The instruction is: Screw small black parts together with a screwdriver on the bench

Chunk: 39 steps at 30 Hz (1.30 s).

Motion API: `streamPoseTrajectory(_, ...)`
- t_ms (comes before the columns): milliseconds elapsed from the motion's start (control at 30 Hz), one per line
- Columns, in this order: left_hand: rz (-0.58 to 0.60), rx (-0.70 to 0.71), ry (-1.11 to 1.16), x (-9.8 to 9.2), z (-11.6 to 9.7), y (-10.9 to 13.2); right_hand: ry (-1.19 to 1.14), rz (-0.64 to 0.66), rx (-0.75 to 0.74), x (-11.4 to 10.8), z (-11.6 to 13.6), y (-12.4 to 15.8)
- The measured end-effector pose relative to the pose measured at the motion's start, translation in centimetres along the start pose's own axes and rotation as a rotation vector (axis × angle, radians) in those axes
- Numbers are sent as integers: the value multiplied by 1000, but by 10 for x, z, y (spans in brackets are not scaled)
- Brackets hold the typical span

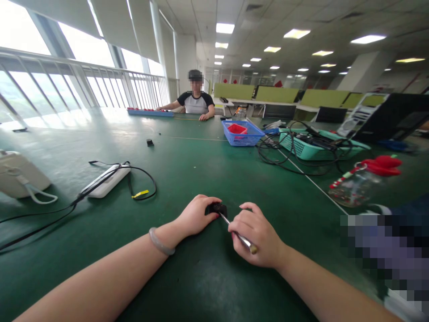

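My left hand (196, 215), a pale bangle on its wrist, pinches a small black part (219, 208) against the table between thumb and fingers. Part of it is hidden by those fingers, so its exact kind cannot be made out. Held like a pen in my right hand (253, 232) is a slim silver screwdriver (244, 241) with a brass-coloured end. Its thin shaft slants up and left, and the tip meets the near side of the black part. Whether the tip sits in a screw is too small to tell.
On the green table (187, 156) lie a white power strip (109, 180) with black cables and a small black block (149, 142). Rightward stand a blue basket (243, 139), a teal basket (301, 150) and a red-lidded jar (355, 188). A person (196, 103) sits across.
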<state>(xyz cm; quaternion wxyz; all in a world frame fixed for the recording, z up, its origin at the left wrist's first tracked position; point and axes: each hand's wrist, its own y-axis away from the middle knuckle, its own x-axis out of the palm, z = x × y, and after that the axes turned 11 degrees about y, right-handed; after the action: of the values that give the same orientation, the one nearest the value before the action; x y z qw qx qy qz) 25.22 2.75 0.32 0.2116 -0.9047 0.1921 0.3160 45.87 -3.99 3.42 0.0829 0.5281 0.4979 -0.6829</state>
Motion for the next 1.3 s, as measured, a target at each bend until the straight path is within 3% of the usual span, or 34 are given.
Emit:
streamPoseTrajectory(200,-4,-13,24,0,-1,-1,107,160,-101,3,3,-1)
streamPoseTrajectory(500,-2,-20,21,0,-2,-1,65,16,-12,-1,-3,1)
streamPoseTrajectory(1300,10,-6,8,0,-2,0,-62,0,119,5,-9,1)
